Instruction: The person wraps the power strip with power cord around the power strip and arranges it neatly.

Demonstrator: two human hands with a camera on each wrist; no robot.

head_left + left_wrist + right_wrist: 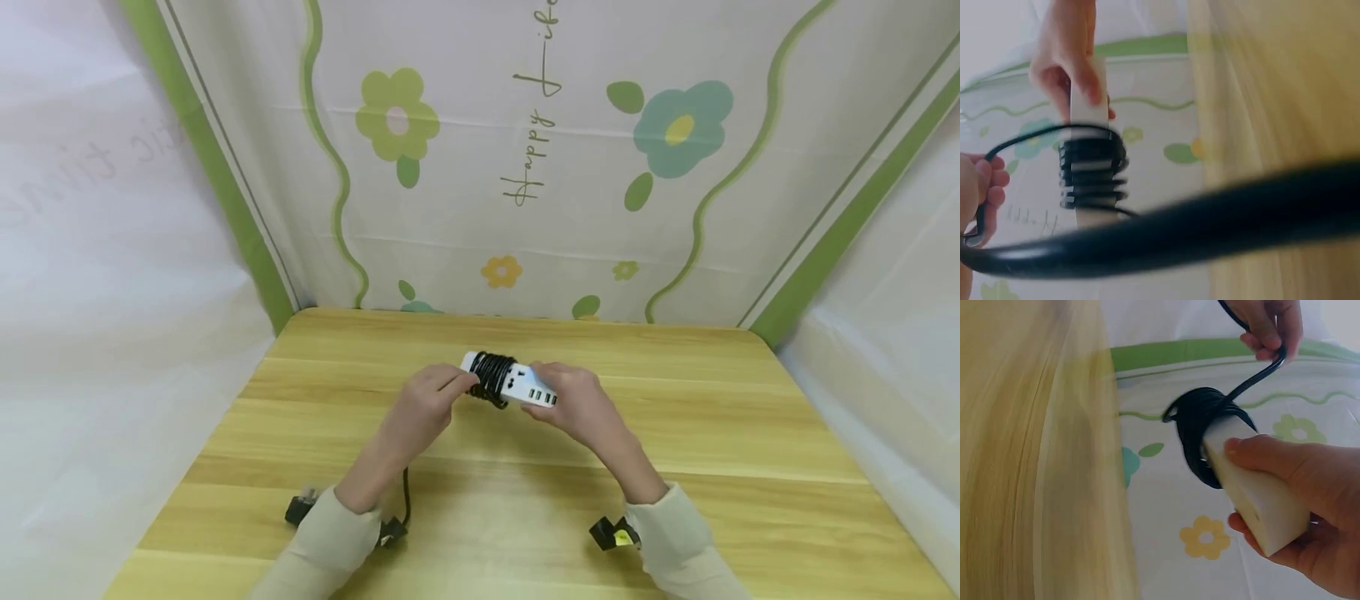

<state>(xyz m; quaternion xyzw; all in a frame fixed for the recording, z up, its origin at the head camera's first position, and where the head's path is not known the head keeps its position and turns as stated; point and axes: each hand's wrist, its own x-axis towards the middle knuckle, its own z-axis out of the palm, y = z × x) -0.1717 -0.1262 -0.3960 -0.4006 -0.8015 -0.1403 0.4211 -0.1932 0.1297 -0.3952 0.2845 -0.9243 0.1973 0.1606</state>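
Note:
A white power strip (517,383) with sockets and several USB ports is held up over the table. Black cord (1204,425) is wound in many turns around one end of it. My right hand (577,404) grips the other end, thumb on the plain white side in the right wrist view. My left hand (423,408) pinches the loose run of the cord (1041,131), which stretches taut from the coil to its fingers. From there the cord hangs down past the left wrist, crossing large and blurred in front of the left wrist camera.
On the wooden table (510,483), a black plug (300,507) lies by the left sleeve, with another black piece (392,531) at the cord's lower end. A black item with a yellow label (615,533) is beside the right sleeve. A flower-printed curtain (465,208) stands behind.

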